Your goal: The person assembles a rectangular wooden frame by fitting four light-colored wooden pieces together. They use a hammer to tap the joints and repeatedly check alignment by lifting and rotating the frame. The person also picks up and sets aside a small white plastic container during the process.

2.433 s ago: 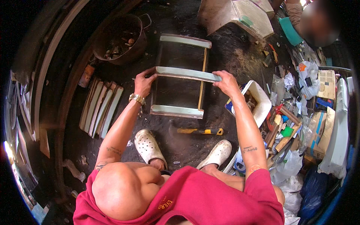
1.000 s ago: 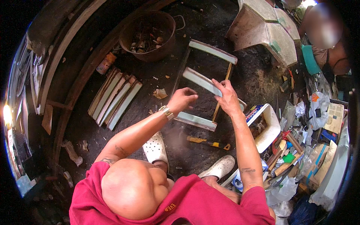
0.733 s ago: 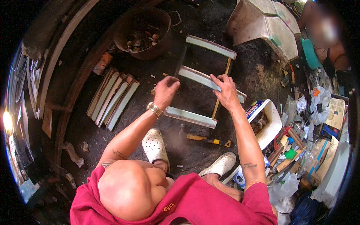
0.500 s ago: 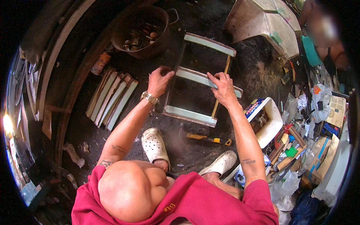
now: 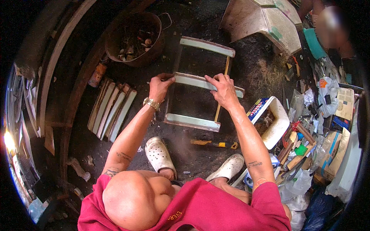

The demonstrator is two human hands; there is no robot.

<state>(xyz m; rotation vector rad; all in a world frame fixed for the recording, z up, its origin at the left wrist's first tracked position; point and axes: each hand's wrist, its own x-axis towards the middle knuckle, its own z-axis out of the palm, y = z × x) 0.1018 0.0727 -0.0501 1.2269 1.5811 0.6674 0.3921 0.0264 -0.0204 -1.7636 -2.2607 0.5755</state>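
Observation:
A small wooden frame of pale blue-green slats lies on the dark ground before me. Its far slat (image 5: 207, 47) and near slat (image 5: 192, 122) join thin side strips, one of them yellowish (image 5: 227, 66). Across the middle runs another slat (image 5: 189, 80), its right end jutting past the yellowish strip. My left hand (image 5: 158, 89) pinches this middle slat's left end between thumb and fingers. Toward its right part, my right hand (image 5: 224, 92) grips the same slat, thumb and fingertips along its edges. Closer to my feet lies a tool with a yellow-and-black handle (image 5: 214, 143).
Several similar slats (image 5: 111, 109) are stacked at the left, beside a rusty pot (image 5: 133, 57) of scraps. A white tub (image 5: 281, 127) stands right of my forearm, near mixed scraps (image 5: 300, 150). Beyond are a pale angular panel piece (image 5: 262, 19) and another person (image 5: 333, 34).
The view has shifted slightly, so the frame appears a little farther left. Both hands stay on the middle slat, with no clear movement of it against the frame.

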